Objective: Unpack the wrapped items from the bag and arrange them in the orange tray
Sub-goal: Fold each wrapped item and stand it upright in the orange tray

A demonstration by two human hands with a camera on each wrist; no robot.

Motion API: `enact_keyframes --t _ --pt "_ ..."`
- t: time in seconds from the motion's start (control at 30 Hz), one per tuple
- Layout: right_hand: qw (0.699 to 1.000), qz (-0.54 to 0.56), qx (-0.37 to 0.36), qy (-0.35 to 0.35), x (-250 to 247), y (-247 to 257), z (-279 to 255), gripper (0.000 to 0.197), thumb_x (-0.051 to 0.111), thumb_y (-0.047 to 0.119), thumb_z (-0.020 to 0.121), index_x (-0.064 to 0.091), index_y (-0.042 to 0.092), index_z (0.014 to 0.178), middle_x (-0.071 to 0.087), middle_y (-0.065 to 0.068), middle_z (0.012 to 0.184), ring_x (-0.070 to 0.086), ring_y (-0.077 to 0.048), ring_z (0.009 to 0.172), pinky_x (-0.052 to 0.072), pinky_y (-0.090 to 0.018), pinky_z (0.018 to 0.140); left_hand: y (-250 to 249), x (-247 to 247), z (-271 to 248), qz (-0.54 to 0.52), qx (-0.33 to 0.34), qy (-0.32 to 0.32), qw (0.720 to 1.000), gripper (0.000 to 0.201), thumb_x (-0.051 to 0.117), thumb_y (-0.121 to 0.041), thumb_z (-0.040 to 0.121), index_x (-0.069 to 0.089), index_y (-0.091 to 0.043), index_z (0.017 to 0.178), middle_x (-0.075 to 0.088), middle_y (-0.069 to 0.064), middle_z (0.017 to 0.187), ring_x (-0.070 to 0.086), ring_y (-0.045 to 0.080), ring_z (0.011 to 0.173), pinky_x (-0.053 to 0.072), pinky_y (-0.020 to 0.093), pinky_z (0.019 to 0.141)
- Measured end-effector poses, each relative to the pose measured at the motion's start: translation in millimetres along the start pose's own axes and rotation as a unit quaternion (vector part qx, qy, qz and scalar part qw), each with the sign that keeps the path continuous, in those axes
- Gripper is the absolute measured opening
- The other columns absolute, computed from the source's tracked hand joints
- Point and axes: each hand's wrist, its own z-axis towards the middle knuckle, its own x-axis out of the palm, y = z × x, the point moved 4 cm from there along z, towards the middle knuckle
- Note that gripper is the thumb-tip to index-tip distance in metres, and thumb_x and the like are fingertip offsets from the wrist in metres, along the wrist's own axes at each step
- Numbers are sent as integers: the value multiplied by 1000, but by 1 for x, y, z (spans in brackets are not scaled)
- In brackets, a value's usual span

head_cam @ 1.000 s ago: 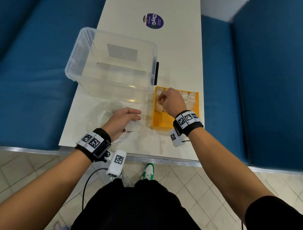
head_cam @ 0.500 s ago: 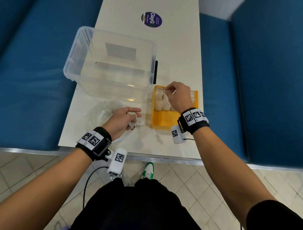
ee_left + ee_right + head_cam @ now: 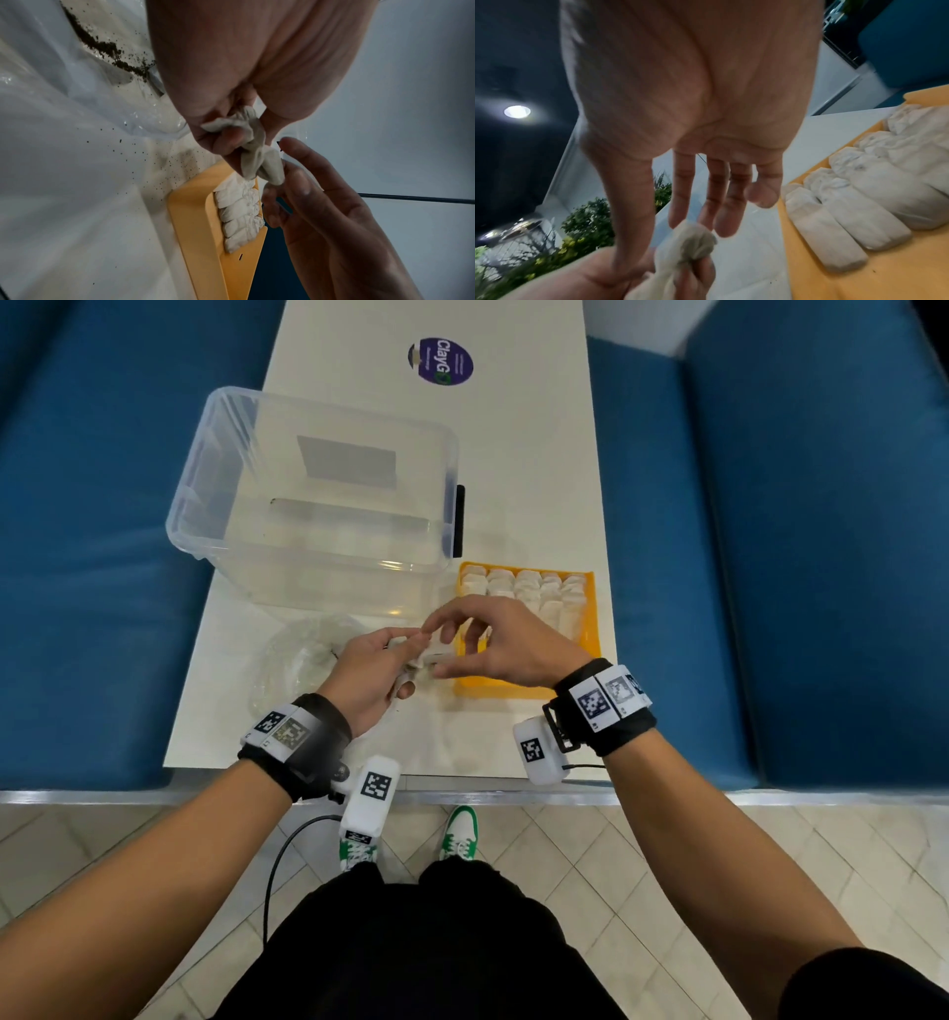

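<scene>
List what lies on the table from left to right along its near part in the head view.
Crumpled clear plastic bag → left hand holding wrapped items → right hand reaching for them → orange tray with its rows of wrapped packets.

Left hand clenched; right hand outstretched
</scene>
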Motion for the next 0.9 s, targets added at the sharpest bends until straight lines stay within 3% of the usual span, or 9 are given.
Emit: enact_keyframes --t 0.13,0.23,0.37,0.53,0.63,0.7,0.77,0.83,0.9 --pt "998 -33 -16 -46 8 0 2 23 84 33 82 76 26 102 69 5 92 59 -10 72 54 -27 71 -3 5 -7 3 -2 13 1000 26 56 -23 108 66 0 114 68 16 85 57 19 63 37 23 48" --pt "996 -10 11 -87 7 -3 3 6 77 25 90 76 20 92 71 6 84 64 -10 70 51 -24 65 -5 8 -11 -54 -32 65 996 54 40 -44 111 69 -5 89 72 13 89 63 21 65 37 27 53" --pt "986 96 49 -130 5 -6 1 10 73 16 94 72 7 98 74 -5 78 72 -20 66 51 -22 57 -5 4 -13 -116 -77 86 987 51 42 -53 107 62 -6 110 66 10 88 59 22 67 36 27 51" --pt "957 232 94 -147 12 -8 0 9 71 2 92 68 -1 100 76 -19 81 75 -29 71 58 -35 63 -6 6 -12 -84 -17 87 993 30 64 -32 101 65 -7 117 65 6 93 56 17 68 34 26 55" --pt "958 235 97 -133 15 -9 1 10 72 7 92 69 4 101 77 -14 84 76 -29 77 58 -37 66 -6 4 -12 -57 32 40 997 10 71 -14 96 65 -11 105 72 9 94 56 18 66 35 24 51" --pt "973 163 97 -130 13 -7 2 13 76 23 91 73 13 100 77 0 90 74 -21 82 57 -34 70 -7 3 -13 -47 48 24 997 12 74 -9 93 64 -12 99 75 10 92 58 17 64 36 23 50" --pt "983 80 93 -139 9 -5 2 23 76 41 90 76 21 100 75 11 94 68 -2 81 55 -24 77 -8 3 -14 -19 63 22 998 14 75 -6 92 64 -11 98 77 10 89 58 17 62 35 24 49" --pt "985 36 71 -150 8 -3 1 22 74 41 91 77 22 101 74 13 94 61 9 76 49 -15 72 -6 2 -15 27 74 16 997 16 76 -6 91 65 -9 100 78 13 89 59 16 61 35 24 50" --pt "986 12 52 -157 10 -3 1 15 73 33 93 78 21 98 74 11 90 58 8 72 44 -13 68 -3 2 -15 61 75 5 995 20 77 -9 91 67 -6 107 77 20 96 60 16 62 36 26 51"
